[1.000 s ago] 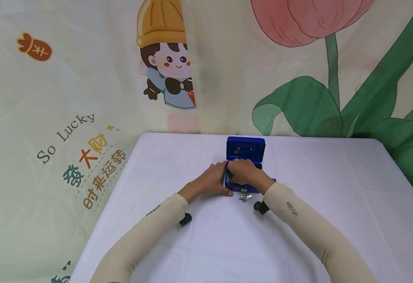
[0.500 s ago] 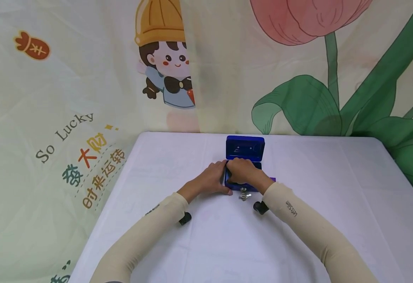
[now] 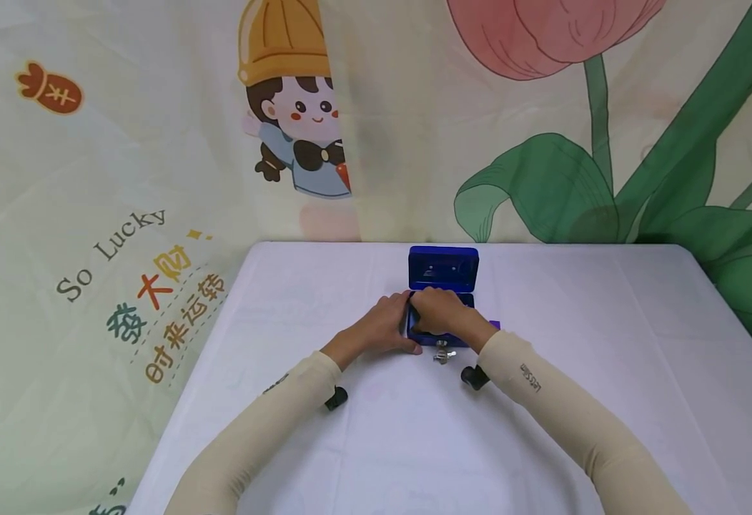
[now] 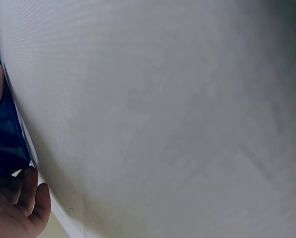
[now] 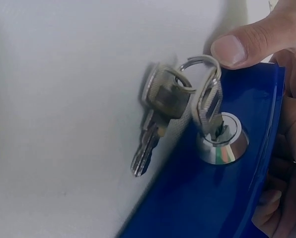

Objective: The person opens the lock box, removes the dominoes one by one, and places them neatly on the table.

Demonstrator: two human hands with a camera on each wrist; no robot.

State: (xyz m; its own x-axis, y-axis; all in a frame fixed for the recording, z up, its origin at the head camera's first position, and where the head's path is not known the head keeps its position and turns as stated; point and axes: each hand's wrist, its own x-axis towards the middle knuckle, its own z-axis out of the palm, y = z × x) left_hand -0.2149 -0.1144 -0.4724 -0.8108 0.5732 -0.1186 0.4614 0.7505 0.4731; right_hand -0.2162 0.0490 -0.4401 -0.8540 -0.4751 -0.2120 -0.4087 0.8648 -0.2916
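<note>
A blue cash box [image 3: 424, 341] stands with its lid [image 3: 443, 268] raised at the back. In the right wrist view, one key [image 5: 207, 101] sits in its front lock [image 5: 226, 148], and a second key [image 5: 150, 139] hangs from the same ring [image 5: 218, 69]. My left hand [image 3: 389, 325] grips the box's left side, its thumb [image 5: 232, 49] at the front and its fingers [image 4: 29, 198] along the side. My right hand [image 3: 443, 312] reaches down into the box with curled fingers [image 5: 272, 208]. I cannot tell whether those fingers hold anything; their tips are hidden.
The box rests on a table with a white cloth [image 3: 543, 415]. A small purple piece [image 3: 495, 325] shows at the box's right side, partly behind the right wrist. Dark wrist cameras [image 3: 475, 378] hang below both sleeves. A printed cloth [image 3: 402, 143] hangs behind the table.
The head view has shifted slightly. Both hands stay at the cash box in nearly the same pose, and the lid remains raised.
</note>
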